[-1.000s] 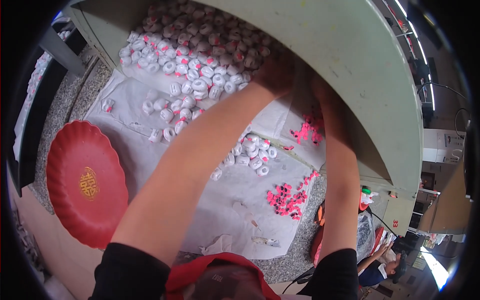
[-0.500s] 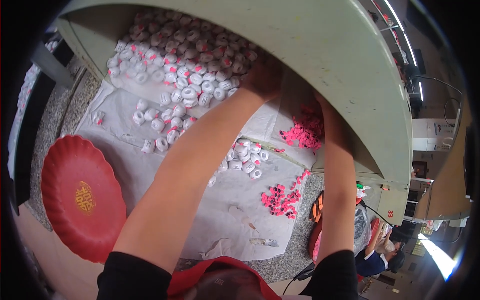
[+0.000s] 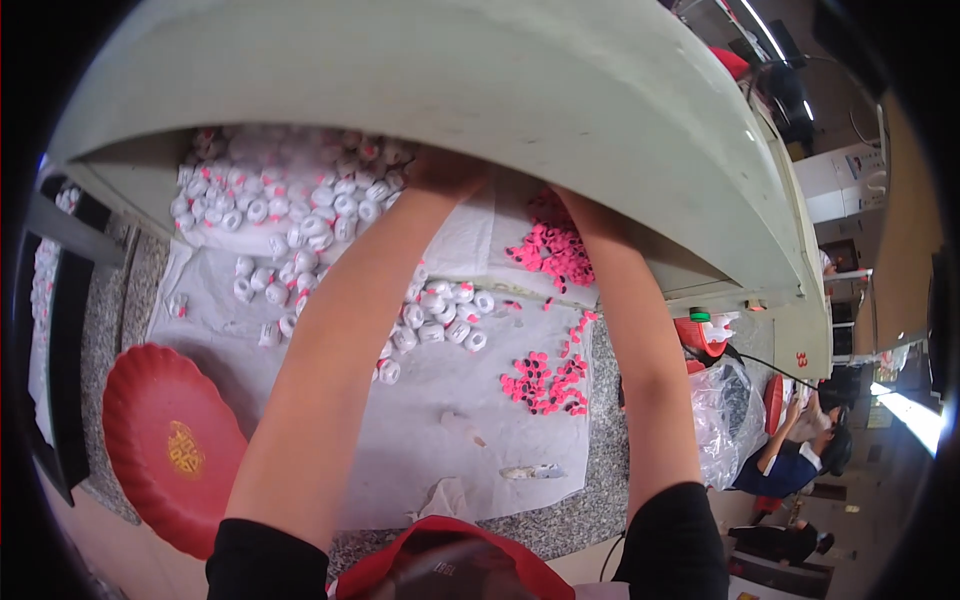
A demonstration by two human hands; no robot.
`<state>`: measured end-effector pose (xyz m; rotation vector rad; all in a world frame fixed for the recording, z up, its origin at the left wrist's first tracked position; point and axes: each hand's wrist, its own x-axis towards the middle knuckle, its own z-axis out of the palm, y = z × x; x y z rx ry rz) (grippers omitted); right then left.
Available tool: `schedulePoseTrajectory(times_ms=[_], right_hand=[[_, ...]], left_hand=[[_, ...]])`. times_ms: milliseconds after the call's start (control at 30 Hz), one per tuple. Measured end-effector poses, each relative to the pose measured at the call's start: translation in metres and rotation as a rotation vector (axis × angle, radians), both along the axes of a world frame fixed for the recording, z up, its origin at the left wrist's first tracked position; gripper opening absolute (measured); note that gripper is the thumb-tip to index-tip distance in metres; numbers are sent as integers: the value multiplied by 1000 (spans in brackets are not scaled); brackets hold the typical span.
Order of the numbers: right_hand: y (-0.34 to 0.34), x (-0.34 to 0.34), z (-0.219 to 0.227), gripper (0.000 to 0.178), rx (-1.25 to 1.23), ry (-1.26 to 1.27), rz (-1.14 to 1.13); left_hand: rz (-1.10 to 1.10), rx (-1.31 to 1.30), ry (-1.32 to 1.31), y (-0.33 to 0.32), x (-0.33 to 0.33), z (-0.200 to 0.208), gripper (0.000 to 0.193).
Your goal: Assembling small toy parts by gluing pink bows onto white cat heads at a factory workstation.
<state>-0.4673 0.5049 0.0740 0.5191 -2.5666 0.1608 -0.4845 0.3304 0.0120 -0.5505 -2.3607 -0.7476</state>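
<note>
Both my arms reach forward under the edge of a pale green hood point(image 3: 440, 90). My left hand point(image 3: 448, 176) is in shadow there, beside a heap of small round white pieces point(image 3: 258, 211) with holes and pink spots; its fingers are hidden. Only my right forearm point(image 3: 640, 330) shows, since the hood covers the hand. Nearest to that wrist lies a pile of tiny bright pink pieces point(image 3: 555, 255). Closer to me, loose white pieces point(image 3: 432, 318) and a scatter of pink and dark bits point(image 3: 545, 385) rest on a white sheet point(image 3: 430, 440).
A red scalloped tray point(image 3: 140, 430) with a gold emblem stands at the left. The speckled stone bench top point(image 3: 605, 450) shows at the sheet's right edge. Farther right are a clear plastic bag point(image 3: 725, 425), a cable and a co-worker point(image 3: 790, 455) in dark clothing.
The view has shifted, so the hood's edge sits lower and hides more of my right hand. Both arms still reach under it. The heaps look much the same.
</note>
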Motion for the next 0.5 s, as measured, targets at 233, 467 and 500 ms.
schedulePoseTrajectory(times_ms=[233, 467, 500], right_hand=[[-1, 32, 21, 43, -254, -56, 72], [-29, 33, 22, 43, -423, -23, -115], [-40, 44, 40, 42, -518, -145, -86]], left_hand=[[-31, -10, -84, 1, -10, -21, 50], [91, -611, -234, -52, -34, -46, 55], [78, -469, 14, -55, -47, -60, 51]])
